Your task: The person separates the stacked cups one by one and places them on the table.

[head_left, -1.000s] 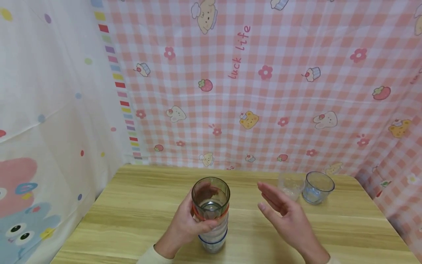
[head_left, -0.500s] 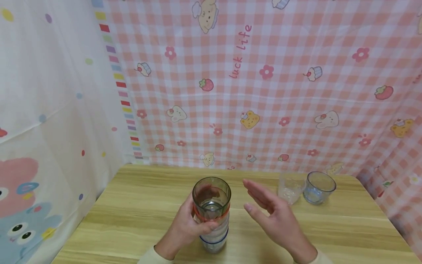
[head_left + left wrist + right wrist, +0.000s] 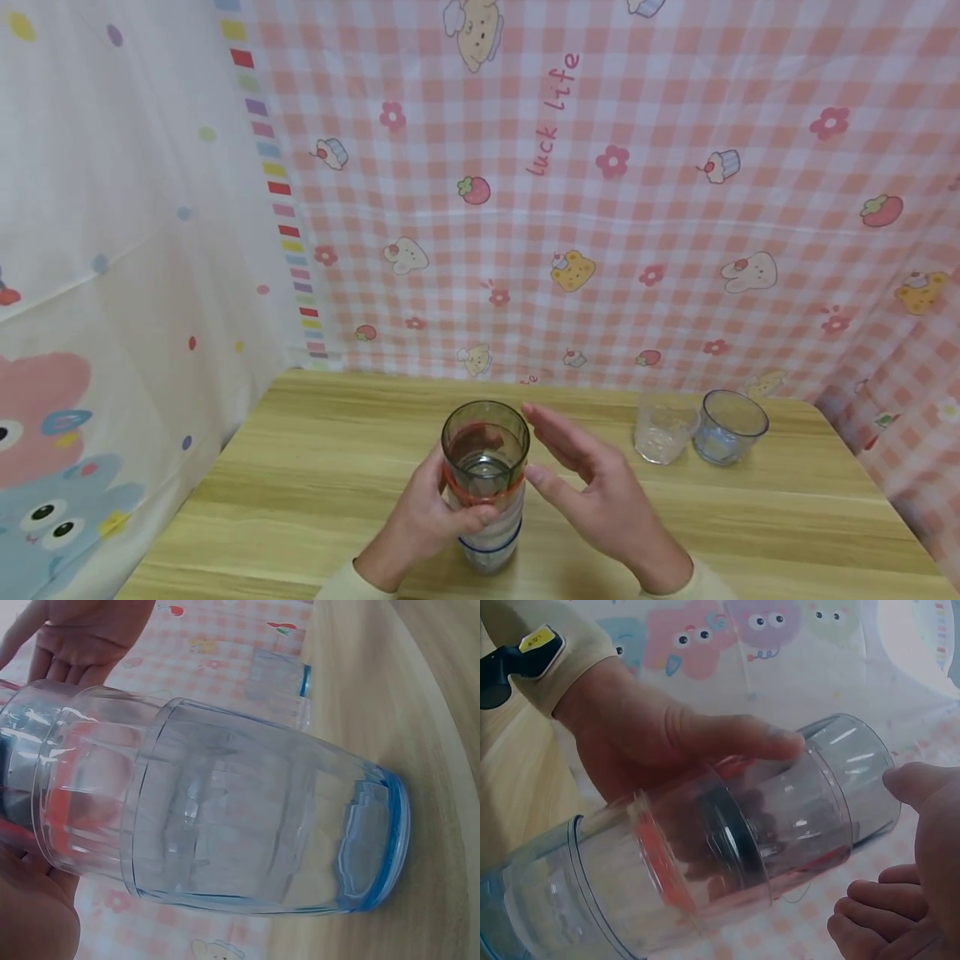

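A stack of nested clear cups (image 3: 483, 479) stands on the wooden table (image 3: 300, 475). A blue-rimmed cup is at the bottom, a red-rimmed one is in it, and a dark-tinted one is on top. My left hand (image 3: 427, 521) grips the stack from the left at the red band, thumb across the front. My right hand (image 3: 592, 492) is open with fingers straight, right beside the stack's upper part; I cannot tell whether it touches. The left wrist view shows the stack (image 3: 225, 825) close up, and the right wrist view shows the left hand (image 3: 645, 742) round the stack (image 3: 742, 840).
Two single cups stand at the table's back right, one clear (image 3: 662, 433) and one blue-tinted (image 3: 729, 427). A pink checked cloth (image 3: 600, 208) hangs behind the table and a white cartoon cloth (image 3: 112, 250) on the left. The right table edge lies near the cups.
My right hand has moved left, from halfway between the stack and the single cups to right beside the stack. The left hand and stack have stayed put.
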`<state>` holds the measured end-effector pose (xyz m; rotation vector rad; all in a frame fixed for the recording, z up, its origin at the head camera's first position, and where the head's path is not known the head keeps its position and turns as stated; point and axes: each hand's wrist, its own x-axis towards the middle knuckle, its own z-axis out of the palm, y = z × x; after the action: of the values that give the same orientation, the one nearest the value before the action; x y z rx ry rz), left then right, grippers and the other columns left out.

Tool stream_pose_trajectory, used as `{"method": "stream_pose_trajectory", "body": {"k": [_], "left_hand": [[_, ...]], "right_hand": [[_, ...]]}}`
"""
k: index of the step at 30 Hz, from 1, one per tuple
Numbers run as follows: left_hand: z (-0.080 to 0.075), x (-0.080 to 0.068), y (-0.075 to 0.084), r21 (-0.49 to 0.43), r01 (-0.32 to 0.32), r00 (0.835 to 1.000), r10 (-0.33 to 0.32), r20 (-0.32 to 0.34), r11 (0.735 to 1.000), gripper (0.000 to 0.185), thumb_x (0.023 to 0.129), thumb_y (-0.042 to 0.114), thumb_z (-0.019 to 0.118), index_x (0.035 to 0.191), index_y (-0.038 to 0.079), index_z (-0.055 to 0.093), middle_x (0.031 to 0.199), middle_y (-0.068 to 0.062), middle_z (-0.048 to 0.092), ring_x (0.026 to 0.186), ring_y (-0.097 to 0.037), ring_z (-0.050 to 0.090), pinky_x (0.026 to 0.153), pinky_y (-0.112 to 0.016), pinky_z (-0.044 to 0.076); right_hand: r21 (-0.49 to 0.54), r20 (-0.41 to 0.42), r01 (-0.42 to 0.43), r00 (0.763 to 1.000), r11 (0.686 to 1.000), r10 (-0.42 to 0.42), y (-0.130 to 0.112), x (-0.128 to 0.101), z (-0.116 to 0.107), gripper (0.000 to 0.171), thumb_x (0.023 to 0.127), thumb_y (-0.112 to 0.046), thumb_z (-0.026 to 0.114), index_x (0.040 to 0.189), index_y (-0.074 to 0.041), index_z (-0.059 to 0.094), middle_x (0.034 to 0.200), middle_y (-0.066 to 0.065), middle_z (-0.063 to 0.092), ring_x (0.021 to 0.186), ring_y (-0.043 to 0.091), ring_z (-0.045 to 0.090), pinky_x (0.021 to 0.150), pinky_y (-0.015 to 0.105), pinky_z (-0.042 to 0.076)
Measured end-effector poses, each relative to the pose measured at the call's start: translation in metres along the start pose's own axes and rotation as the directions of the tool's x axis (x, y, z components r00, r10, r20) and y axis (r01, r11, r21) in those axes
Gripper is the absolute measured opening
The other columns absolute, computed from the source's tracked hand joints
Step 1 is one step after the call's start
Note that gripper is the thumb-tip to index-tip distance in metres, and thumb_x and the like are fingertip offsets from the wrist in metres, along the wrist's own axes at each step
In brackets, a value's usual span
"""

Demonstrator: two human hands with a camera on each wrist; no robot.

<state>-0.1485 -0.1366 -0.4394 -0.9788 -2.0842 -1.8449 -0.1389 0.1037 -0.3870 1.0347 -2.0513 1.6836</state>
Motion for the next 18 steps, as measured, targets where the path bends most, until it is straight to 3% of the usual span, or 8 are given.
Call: {"method": "stream_pose_trajectory", "body": {"k": [5,13,18], "left_hand": [[0.000,-0.001,0.001,-0.003,0.015,1.000,-0.015,0.004,1.000,0.070,0.094,0.030,0.086,0.153,0.013,0.051,0.140,-0.016,0.068,0.129,-0.013,0.064,0.114,-0.030,0.051],[0.000,-0.002,0.003,-0.032,0.079,0.997,-0.078,0.007,0.996,0.075,0.089,0.019,0.088,0.154,0.015,0.050,0.142,-0.013,0.068,0.131,-0.013,0.063,0.116,-0.029,0.050],[0.000,-0.003,0.002,-0.042,0.094,0.996,-0.094,0.008,0.995,0.074,0.090,0.022,0.089,0.153,0.016,0.051,0.140,-0.011,0.069,0.131,-0.013,0.063,0.117,-0.028,0.048]], "right_hand": [[0.036,0.021,0.005,1.000,0.999,-0.006,-0.002,0.003,0.006,0.060,0.098,0.011,0.070,0.154,0.004,0.053,0.154,0.031,0.057,0.143,0.008,0.057,0.115,0.022,0.049],[0.019,0.043,-0.055,0.998,0.998,0.054,-0.005,0.005,0.012,0.071,0.094,0.003,0.080,0.158,0.003,0.049,0.156,0.024,0.059,0.141,0.014,0.060,0.113,0.022,0.050],[0.023,0.048,-0.080,0.996,0.997,0.079,-0.006,0.007,0.016,0.076,0.090,-0.001,0.085,0.157,0.005,0.048,0.155,0.025,0.060,0.140,0.018,0.062,0.112,0.022,0.051]]}}
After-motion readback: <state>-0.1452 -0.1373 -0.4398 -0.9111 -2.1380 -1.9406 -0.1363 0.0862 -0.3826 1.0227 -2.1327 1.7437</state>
